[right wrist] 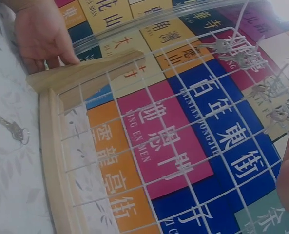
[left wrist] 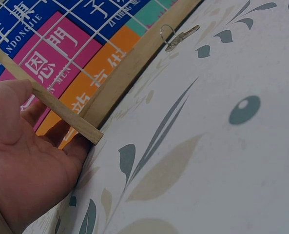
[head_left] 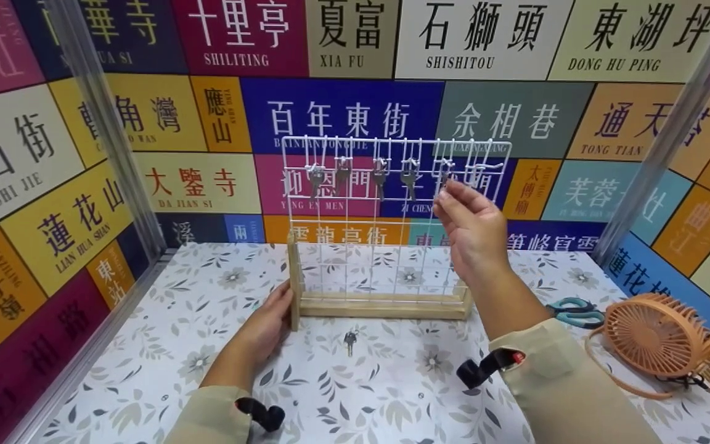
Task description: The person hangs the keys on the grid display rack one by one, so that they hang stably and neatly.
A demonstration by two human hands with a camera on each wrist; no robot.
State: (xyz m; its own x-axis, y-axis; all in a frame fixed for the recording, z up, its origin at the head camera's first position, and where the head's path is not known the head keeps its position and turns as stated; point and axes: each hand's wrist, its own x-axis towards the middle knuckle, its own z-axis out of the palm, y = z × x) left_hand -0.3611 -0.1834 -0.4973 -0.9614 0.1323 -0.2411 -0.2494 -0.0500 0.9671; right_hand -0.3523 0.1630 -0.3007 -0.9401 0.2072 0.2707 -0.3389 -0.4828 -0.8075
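A white wire grid rack [head_left: 398, 143] stands upright in a wooden base [head_left: 386, 309]. Keys on rings hang from its upper hooks, among them a key [head_left: 316, 179] at the left and another key [head_left: 409, 177] farther right. My right hand [head_left: 477, 231] is raised at the rack's right part, thumb and fingertips pinching a key [head_left: 446, 169] at a hook; its lower part is hidden by the fingers. My left hand [head_left: 267, 325] grips the wooden side post [left wrist: 61, 109] low down, thumb on one side and fingers behind. A ring of keys [head_left: 350, 341] lies on the table before the base.
Right of the rack, scissors [head_left: 577, 312] with teal handles lie beside an orange fan [head_left: 657, 336]. A floral cloth [head_left: 164, 345] covers the table. Panels with printed place names [head_left: 342, 117] and clear corner posts [head_left: 114, 129] enclose the back and sides.
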